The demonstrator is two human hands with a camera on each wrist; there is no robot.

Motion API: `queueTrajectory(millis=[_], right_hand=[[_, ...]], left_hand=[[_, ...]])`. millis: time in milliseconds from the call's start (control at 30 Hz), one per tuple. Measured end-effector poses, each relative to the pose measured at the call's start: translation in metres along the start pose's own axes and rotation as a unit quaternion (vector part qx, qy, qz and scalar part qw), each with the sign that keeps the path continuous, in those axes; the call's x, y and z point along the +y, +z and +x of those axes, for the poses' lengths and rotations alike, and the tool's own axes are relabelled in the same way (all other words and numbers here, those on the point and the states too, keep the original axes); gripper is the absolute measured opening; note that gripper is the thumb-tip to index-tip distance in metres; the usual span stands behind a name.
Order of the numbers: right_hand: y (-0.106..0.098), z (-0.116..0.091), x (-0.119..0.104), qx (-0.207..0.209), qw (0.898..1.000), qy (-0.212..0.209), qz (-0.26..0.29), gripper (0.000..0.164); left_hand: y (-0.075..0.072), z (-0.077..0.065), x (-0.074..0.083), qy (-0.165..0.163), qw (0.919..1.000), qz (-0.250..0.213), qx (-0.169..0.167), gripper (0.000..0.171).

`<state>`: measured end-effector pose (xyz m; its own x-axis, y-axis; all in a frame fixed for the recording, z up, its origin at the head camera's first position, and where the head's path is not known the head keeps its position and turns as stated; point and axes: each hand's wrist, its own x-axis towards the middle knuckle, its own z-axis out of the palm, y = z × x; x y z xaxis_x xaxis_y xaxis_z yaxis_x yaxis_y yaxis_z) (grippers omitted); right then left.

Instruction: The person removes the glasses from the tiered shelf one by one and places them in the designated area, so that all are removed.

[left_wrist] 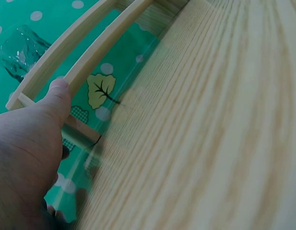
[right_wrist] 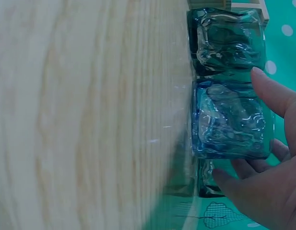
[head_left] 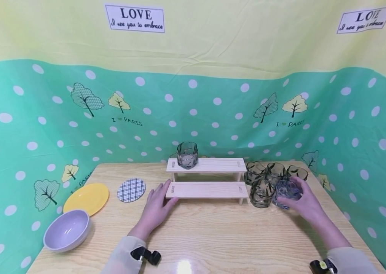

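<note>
A two-tier wooden rack [head_left: 210, 189] stands on the table, one grey glass [head_left: 187, 156] on its upper board. At the lower board's left end, my left hand [head_left: 157, 207] holds the corner, thumb along the front edge. The left wrist view shows that thumb [left_wrist: 59, 93] on the board, other fingers partly hidden. To the right of the rack, my right hand [head_left: 304, 199] grips a bluish-purple glass [head_left: 286, 193], thumb on one side and fingers round the other. In the right wrist view this glass [right_wrist: 231, 120] sits beside a darker green-grey glass [right_wrist: 227, 43].
Several more dark glasses [head_left: 262, 193] cluster against the rack's right end. On the left lie a checked round coaster [head_left: 131, 190], a yellow plate [head_left: 86, 198] and a lilac bowl [head_left: 66, 232]. A polka-dot cloth [head_left: 193, 99] hangs behind and at both sides.
</note>
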<state>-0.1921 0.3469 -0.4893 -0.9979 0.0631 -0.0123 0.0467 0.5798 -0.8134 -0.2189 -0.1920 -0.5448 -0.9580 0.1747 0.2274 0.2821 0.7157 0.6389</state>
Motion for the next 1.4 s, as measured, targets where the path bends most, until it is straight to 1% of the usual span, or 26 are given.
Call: queueTrajectory(millis=[133, 267, 433, 600, 900, 1133, 1400], right_hand=[[-0.001, -0.002, -0.004, 0.003, 1.000, -0.011, 0.000, 0.126], [-0.002, -0.003, -0.013, 0.017, 0.999, -0.027, -0.009, 0.124], [-0.004, -0.004, -0.034, 0.042, 0.997, -0.054, -0.027, 0.122], [-0.001, -0.008, -0.058, 0.040, 0.996, -0.077, -0.022, 0.120], [0.015, -0.008, -0.094, 0.032, 0.994, -0.108, 0.003, 0.118], [0.033, 0.002, -0.117, 0.018, 0.992, -0.128, 0.012, 0.112], [0.058, 0.014, -0.142, -0.009, 0.987, -0.150, 0.051, 0.111]], left_hand=[[0.000, 0.000, -0.001, 0.000, 1.0000, -0.001, -0.001, 0.081], [0.000, 0.000, -0.001, 0.001, 1.0000, -0.002, -0.003, 0.081], [0.000, 0.000, -0.001, 0.002, 1.0000, -0.003, -0.002, 0.082], [-0.001, 0.000, -0.001, 0.004, 1.0000, -0.002, 0.001, 0.082], [0.001, 0.000, -0.002, 0.008, 1.0000, 0.000, 0.005, 0.081], [0.001, 0.000, -0.003, 0.008, 0.9999, 0.005, 0.004, 0.081], [0.002, 0.000, -0.004, 0.009, 0.9999, 0.003, 0.005, 0.082]])
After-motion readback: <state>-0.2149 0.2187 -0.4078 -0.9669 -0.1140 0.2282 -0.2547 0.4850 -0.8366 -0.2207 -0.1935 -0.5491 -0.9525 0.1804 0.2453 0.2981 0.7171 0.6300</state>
